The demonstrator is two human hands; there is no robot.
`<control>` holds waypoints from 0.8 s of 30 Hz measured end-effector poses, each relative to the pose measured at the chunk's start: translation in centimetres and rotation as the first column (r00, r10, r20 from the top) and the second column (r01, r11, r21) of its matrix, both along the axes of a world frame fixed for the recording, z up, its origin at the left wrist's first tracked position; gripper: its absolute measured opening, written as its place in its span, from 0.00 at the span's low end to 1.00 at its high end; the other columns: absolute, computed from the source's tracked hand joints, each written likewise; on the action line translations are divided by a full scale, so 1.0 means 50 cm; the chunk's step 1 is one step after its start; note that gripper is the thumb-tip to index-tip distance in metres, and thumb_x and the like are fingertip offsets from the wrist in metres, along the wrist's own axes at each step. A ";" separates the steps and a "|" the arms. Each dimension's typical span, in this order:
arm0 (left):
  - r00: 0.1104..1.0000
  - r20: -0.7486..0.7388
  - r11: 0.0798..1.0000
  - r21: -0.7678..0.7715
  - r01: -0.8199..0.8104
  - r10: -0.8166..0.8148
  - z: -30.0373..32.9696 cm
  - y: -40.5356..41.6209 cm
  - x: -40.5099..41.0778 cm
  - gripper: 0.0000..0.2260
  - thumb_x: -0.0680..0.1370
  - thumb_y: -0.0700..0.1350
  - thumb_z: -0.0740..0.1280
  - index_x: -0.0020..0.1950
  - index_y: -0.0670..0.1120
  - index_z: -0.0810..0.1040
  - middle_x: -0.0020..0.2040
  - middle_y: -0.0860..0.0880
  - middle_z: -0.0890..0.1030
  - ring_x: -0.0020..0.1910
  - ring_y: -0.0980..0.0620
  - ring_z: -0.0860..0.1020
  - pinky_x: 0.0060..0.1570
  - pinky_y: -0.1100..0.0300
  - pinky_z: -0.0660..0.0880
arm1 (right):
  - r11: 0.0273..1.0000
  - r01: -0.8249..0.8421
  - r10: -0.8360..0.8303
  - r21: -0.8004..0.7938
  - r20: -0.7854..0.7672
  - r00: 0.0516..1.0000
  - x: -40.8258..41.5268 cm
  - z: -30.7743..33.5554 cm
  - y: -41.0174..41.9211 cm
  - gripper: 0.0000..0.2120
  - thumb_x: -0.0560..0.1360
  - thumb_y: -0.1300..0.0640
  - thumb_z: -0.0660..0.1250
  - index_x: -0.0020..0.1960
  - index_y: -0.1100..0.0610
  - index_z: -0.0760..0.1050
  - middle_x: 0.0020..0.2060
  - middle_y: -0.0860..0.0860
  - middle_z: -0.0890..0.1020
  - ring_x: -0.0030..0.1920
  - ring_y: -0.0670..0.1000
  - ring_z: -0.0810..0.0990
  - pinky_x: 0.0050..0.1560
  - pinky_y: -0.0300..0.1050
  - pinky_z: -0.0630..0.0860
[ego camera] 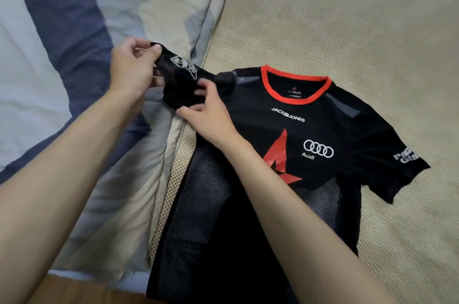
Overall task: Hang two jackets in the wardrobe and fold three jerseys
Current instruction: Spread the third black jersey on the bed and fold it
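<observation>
A black jersey (293,134) with a red collar, a red star logo and white sponsor prints lies face up on the beige woven mat (347,18). Its right sleeve is spread flat toward the mat's right side. Its left sleeve (181,72) is lifted off the bed and bunched. My left hand (133,67) pinches the cuff of that sleeve between thumb and fingers. My right hand (208,110) grips the same sleeve closer to the shoulder, fingers curled into the cloth. The jersey's mesh lower part runs down past the bed's front edge.
A quilt (74,55) in navy, grey and beige patches covers the left half of the bed, its edge meeting the jersey's left side. A strip of wooden floor (82,291) shows at the bottom left.
</observation>
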State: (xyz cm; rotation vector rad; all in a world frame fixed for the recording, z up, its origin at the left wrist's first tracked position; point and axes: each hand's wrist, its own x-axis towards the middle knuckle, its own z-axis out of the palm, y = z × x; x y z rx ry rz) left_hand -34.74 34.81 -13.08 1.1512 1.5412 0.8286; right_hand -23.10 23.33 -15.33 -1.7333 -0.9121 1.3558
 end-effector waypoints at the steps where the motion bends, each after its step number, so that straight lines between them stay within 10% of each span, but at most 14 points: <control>1: 0.998 0.057 0.999 -0.037 -0.010 0.012 0.004 -0.001 0.009 0.04 0.82 0.42 0.66 0.49 0.49 0.73 0.43 0.50 0.76 0.30 0.55 0.79 0.27 0.62 0.78 | 1.000 -0.018 0.019 -0.015 0.058 0.998 -0.011 0.001 0.016 0.37 0.71 0.55 0.75 0.76 0.53 0.62 0.66 0.52 0.74 0.55 0.50 0.81 0.60 0.44 0.76; 4: 0.986 0.162 0.993 -0.118 -0.011 0.030 0.013 0.001 0.025 0.04 0.83 0.40 0.62 0.58 0.41 0.71 0.48 0.46 0.74 0.26 0.55 0.80 0.29 0.62 0.79 | 0.982 -0.111 0.123 -0.154 0.074 0.990 -0.021 0.007 0.044 0.39 0.63 0.45 0.73 0.72 0.51 0.65 0.56 0.53 0.82 0.54 0.55 0.84 0.58 0.53 0.81; 6: 0.992 0.118 0.994 -0.096 0.051 -0.039 0.014 0.004 0.030 0.06 0.83 0.41 0.63 0.59 0.40 0.71 0.47 0.46 0.74 0.25 0.56 0.79 0.29 0.61 0.79 | 0.970 -0.150 0.177 -0.190 0.131 0.976 -0.015 0.005 0.050 0.24 0.64 0.45 0.73 0.56 0.52 0.75 0.43 0.48 0.83 0.45 0.53 0.85 0.50 0.52 0.83; 14: 0.920 0.082 0.920 -0.057 0.387 -0.382 0.069 -0.021 0.058 0.05 0.78 0.40 0.68 0.42 0.45 0.77 0.31 0.49 0.80 0.21 0.54 0.67 0.23 0.63 0.61 | 0.990 0.110 -0.137 0.084 0.450 0.883 -0.009 0.029 0.036 0.27 0.69 0.36 0.74 0.60 0.52 0.75 0.55 0.49 0.79 0.56 0.53 0.80 0.52 0.51 0.78; 19: 0.725 0.194 0.713 -0.141 0.687 -0.661 0.098 -0.034 0.117 0.03 0.78 0.39 0.68 0.45 0.44 0.81 0.40 0.43 0.83 0.30 0.51 0.76 0.26 0.62 0.73 | 0.835 0.531 -0.547 0.143 0.108 0.830 0.061 0.008 -0.028 0.06 0.75 0.54 0.70 0.47 0.57 0.82 0.40 0.48 0.86 0.41 0.47 0.81 0.47 0.45 0.77; 22: 0.710 -0.005 0.707 -0.095 0.701 -0.704 0.035 -0.039 0.180 0.11 0.77 0.35 0.66 0.56 0.45 0.80 0.51 0.45 0.82 0.42 0.52 0.79 0.35 0.64 0.78 | 0.538 0.836 -0.825 -0.109 -0.272 0.495 0.158 -0.010 -0.119 0.03 0.70 0.63 0.64 0.38 0.58 0.75 0.30 0.48 0.77 0.34 0.49 0.74 0.38 0.51 0.75; 24: 0.525 -0.282 0.552 -0.019 0.833 -0.803 -0.018 -0.045 0.220 0.19 0.74 0.38 0.66 0.64 0.46 0.77 0.59 0.48 0.79 0.53 0.50 0.78 0.47 0.66 0.77 | 0.439 0.868 -0.858 -0.233 -0.394 0.328 0.229 -0.018 -0.200 0.09 0.71 0.72 0.58 0.41 0.59 0.70 0.31 0.52 0.75 0.35 0.51 0.76 0.38 0.49 0.77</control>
